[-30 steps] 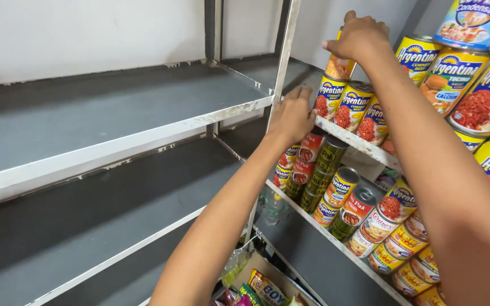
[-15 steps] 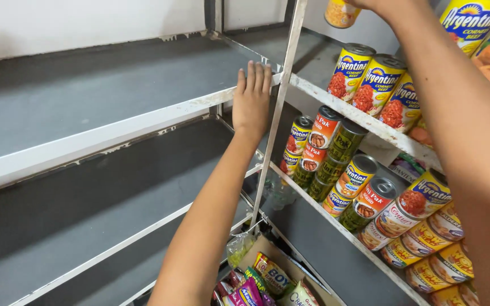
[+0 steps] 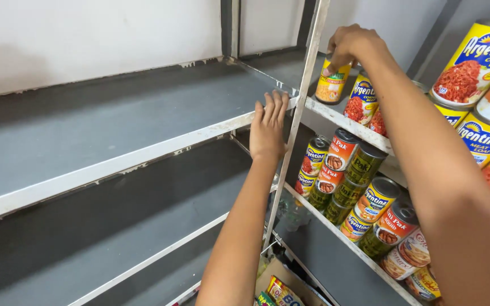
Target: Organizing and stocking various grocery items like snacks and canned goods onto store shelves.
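My right hand (image 3: 354, 46) grips a small yellow can (image 3: 332, 84) from above, holding it just over the left end of the upper right shelf (image 3: 336, 117), beside a row of yellow cans (image 3: 362, 102). My left hand (image 3: 269, 127) lies flat, fingers together, against the front edge of the grey shelf (image 3: 114, 122) on the left, close to the upright white post (image 3: 299, 113). It holds nothing.
The right rack carries large yellow cans (image 3: 472, 62) at the top and stacked red, green and yellow cans (image 3: 364, 192) on the shelf below. Bright snack packets (image 3: 279, 292) sit in a box at the bottom. A white wall (image 3: 86, 34) stands behind the grey shelves.
My right hand has lowered the small yellow can toward the left end of the upper right shelf. My left hand has shifted left from the cans to the grey shelf's edge.
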